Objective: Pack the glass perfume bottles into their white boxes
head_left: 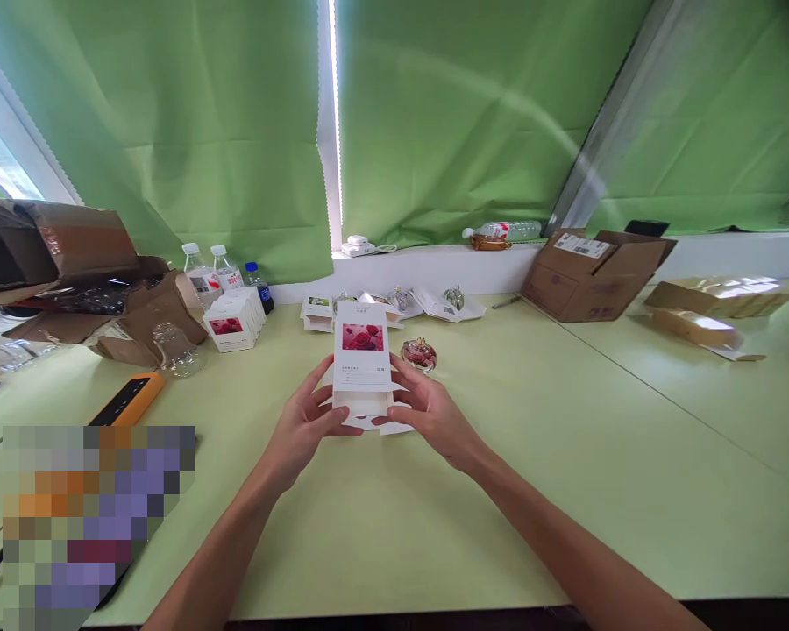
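A white paper box (pixel 361 359) with a picture of red roses is held upright between my two hands, its lower end unfolded with loose flaps. My left hand (pixel 312 410) grips the left edge, thumb near the bottom opening. On the opposite edge my right hand (pixel 427 407) has its thumb by the lower flap and its fingers along the side. Just beyond my right hand lies a round glass ornament (pixel 419 353) with red contents. Whether anything is inside the box cannot be seen.
White rose-picture boxes (pixel 240 320) stand left, near bottles (pixel 203 279). Packets with glass ornaments (pixel 453 298) lie at the back. An open cardboard box (pixel 585 276) is back right, another (pixel 105 272) far left. A clear jar (pixel 176 350) and an orange power strip (pixel 131 399) lie left.
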The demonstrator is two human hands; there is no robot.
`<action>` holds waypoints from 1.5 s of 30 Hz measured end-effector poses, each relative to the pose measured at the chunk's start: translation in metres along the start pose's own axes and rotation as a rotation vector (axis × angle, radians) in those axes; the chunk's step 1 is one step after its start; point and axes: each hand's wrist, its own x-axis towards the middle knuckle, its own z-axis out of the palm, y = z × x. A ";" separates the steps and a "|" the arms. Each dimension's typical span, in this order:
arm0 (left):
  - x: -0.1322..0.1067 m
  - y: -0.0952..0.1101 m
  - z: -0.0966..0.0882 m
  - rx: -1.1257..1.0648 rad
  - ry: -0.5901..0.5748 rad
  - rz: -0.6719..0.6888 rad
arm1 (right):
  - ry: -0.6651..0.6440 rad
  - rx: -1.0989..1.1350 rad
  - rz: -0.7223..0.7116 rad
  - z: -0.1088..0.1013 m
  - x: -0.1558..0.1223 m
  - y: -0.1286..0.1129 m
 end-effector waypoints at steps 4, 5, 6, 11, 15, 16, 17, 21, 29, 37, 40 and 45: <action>0.001 -0.004 0.000 -0.026 -0.001 0.043 | 0.023 -0.097 0.006 0.000 -0.002 0.000; 0.001 -0.004 0.000 -0.027 -0.002 0.047 | 0.047 -0.152 -0.002 0.000 -0.002 0.001; 0.002 -0.004 0.000 -0.026 0.000 0.049 | 0.075 -0.206 -0.015 0.000 -0.003 0.003; 0.003 -0.004 -0.001 -0.019 0.039 0.056 | 0.131 -0.198 0.026 -0.004 0.000 0.010; 0.003 -0.007 0.001 0.005 0.035 0.092 | 0.001 -0.197 0.172 -0.007 0.003 0.015; 0.003 -0.008 0.003 0.016 0.032 0.101 | -0.011 -0.201 0.181 -0.007 0.003 0.016; 0.003 -0.009 0.004 0.028 0.032 0.110 | -0.007 -0.196 0.182 -0.007 0.003 0.016; 0.002 -0.012 0.011 0.068 0.044 0.096 | 0.015 -0.094 0.195 -0.004 0.002 0.016; -0.001 -0.012 0.014 0.236 0.043 -0.088 | 0.002 -0.075 0.176 -0.001 0.004 0.021; -0.001 -0.015 0.011 0.282 0.009 -0.131 | 0.041 -0.337 0.111 0.003 0.002 0.032; -0.001 -0.016 0.012 0.296 0.015 -0.126 | 0.060 -0.432 0.079 0.005 0.001 0.033; 0.000 -0.019 0.014 0.308 0.028 -0.119 | 0.085 -0.514 0.051 0.008 0.000 0.032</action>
